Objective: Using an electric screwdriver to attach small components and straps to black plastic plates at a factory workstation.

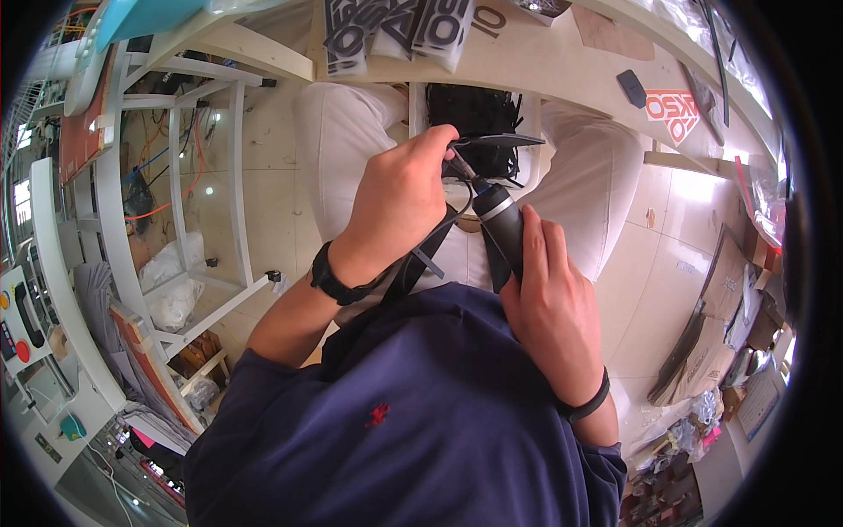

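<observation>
My left hand point(399, 198) pinches a thin, flat dark piece point(505, 140) above my lap, its narrow end pointing right. In my right hand point(558, 303) is a black cylindrical hand tool point(498, 215) with a silver band and a slim metal tip. That tip meets the piece close to my left fingertips; whether it touches cannot be made out. A dark strip point(428, 235) hangs below my left hand. Between my knees, behind the piece, is a pale container point(532, 158) with black strips point(470, 105) in it.
A pale workbench point(544, 61) crosses in front of me, bearing clear printed bags point(395, 35) and a small dark tag point(630, 88). White metal frames point(237, 176) stand at left with cables on the floor beyond. Flattened cardboard point(702, 342) and plastic wrap lie at right.
</observation>
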Available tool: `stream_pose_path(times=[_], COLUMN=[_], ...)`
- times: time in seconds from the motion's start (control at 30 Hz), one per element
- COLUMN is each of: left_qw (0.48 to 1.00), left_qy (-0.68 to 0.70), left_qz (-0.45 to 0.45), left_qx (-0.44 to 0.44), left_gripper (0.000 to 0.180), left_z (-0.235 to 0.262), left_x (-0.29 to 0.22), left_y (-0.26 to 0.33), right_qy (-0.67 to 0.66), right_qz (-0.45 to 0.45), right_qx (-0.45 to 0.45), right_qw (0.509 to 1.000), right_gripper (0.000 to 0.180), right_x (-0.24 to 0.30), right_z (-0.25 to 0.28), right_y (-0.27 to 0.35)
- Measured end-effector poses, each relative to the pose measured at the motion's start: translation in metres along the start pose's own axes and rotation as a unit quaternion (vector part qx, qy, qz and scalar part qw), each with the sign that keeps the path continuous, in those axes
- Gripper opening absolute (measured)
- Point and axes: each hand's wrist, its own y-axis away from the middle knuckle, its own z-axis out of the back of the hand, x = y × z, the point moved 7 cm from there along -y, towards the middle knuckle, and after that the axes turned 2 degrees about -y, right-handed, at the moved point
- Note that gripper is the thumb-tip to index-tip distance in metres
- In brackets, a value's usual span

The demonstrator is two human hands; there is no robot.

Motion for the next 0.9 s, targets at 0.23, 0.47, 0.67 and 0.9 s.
stream_pose_path(times=[0.23,0.47,0.67,0.9], left_qw=[1.000,1.000,0.998,0.996], left_qy=[0.005,0.009,0.041,0.065], left_qz=[0.002,0.003,0.046,0.058], left_qx=[0.001,0.003,0.013,0.029], left_gripper=[0.020,0.019,0.019,0.017], left_z=[0.000,-0.001,-0.002,-0.005], left_x=[0.001,0.000,0.006,0.010], left_y=[0.000,-0.002,-0.001,-0.001], right_qy=[-0.004,-0.017,-0.028,-0.021], right_qz=[0.000,-0.001,-0.009,-0.008], right_qx=[0.002,0.000,0.008,0.006], right_qw=[1.000,1.000,1.000,1.000], right_gripper=[0.059,0.059,0.060,0.060], right_x=[-0.001,-0.001,-0.002,-0.003], right_z=[-0.001,-0.002,-0.002,-0.003], right_y=[0.000,-0.001,0.000,0.001])
